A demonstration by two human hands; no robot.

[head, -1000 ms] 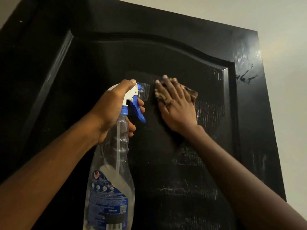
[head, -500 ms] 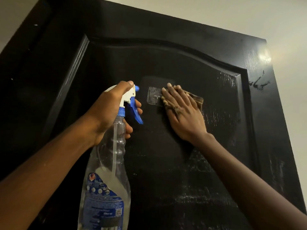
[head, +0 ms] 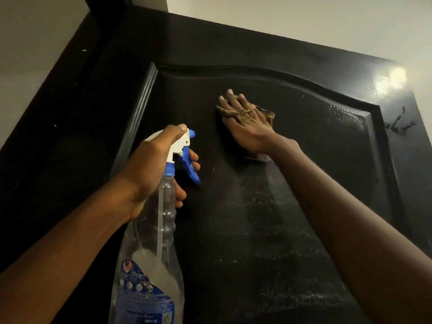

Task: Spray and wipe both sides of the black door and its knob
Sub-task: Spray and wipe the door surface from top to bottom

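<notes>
On the black door (head: pixel 257 206), your right grip (head: pixel 247 127) is pressing a brown cloth (head: pixel 266 114), fingers flat; your left grip (head: pixel 152 164) is curling round the spray bottle (head: pixel 163 230)

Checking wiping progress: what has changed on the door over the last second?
The right hand, pressing the brown cloth flat, slid up and left across the black door. It passed over the clear stick-on patch, which now peeks out below its wrist. Nothing was taken or let go. The left hand still holds the spray bottle.
</notes>
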